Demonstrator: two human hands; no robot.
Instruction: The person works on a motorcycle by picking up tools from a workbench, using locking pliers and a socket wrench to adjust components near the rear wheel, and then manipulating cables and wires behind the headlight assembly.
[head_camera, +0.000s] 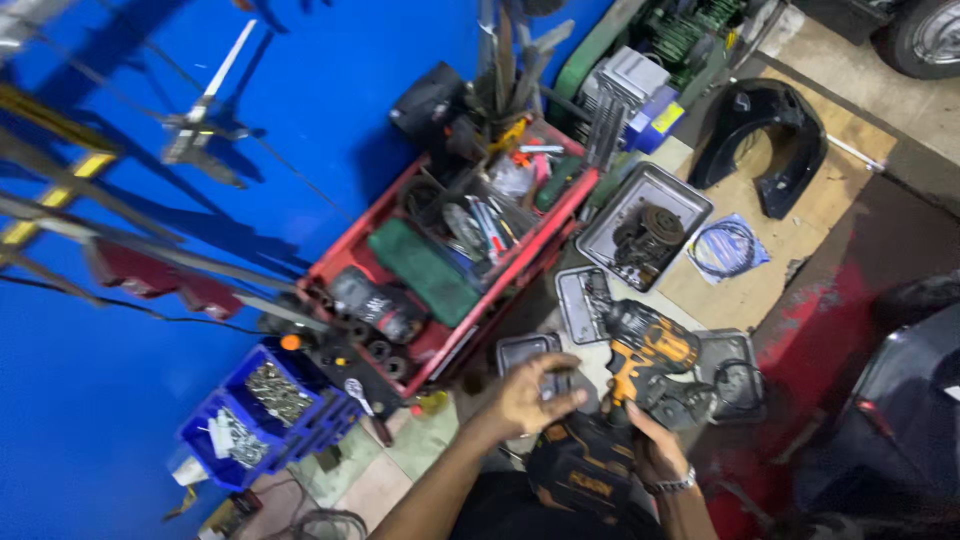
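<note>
Yellow drill nose up-left (right-hand grip)

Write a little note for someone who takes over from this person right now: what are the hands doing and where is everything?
Right hand: grips the handle of the yellow and black power drill from below, shut on it.
Left hand: open, fingers spread, hovering beside the drill over a small metal tray.
Nearby: a bigger metal tray with greasy parts, a red tool tray full of hand tools, blue bins of screws by the blue wall.
Done: drill is picked up.
Left: I cannot tell what it has been used on; no part is in the left hand.
</note>
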